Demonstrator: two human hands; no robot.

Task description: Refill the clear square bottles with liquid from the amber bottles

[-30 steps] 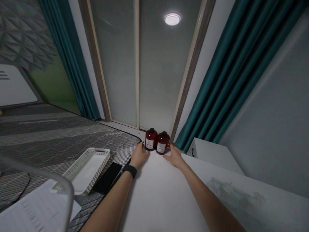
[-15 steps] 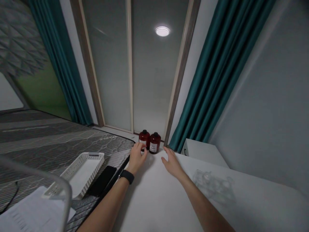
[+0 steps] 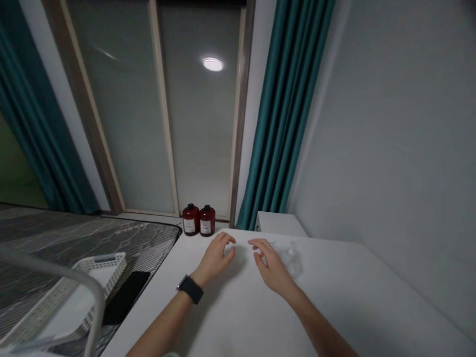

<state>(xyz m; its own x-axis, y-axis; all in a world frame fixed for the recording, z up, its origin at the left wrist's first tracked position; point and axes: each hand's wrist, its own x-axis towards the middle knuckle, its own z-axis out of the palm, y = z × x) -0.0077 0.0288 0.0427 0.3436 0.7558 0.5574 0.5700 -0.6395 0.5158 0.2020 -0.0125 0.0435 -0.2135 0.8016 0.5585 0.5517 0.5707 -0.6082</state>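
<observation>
Two dark red bottles with black caps and white labels stand side by side at the far left corner of the white table: the left bottle and the right bottle. Over the table, just in front of them, is my left hand, fingers curved and apart from the thumb, holding nothing. My right hand faces it across a small gap, also with parted fingers and nothing in them. Behind and partly hidden by my right hand lies a crumpled clear plastic thing, its kind unclear.
Left of the table, a patterned grey surface bears a white perforated basket and a flat black object. A grey curved tube crosses the lower left. A white cabinet stands beyond the table, near a teal curtain.
My view has turned right. My left hand has moved away from the bottles, which stay standing, and both hands are now closer together, nearer the clear plastic.
</observation>
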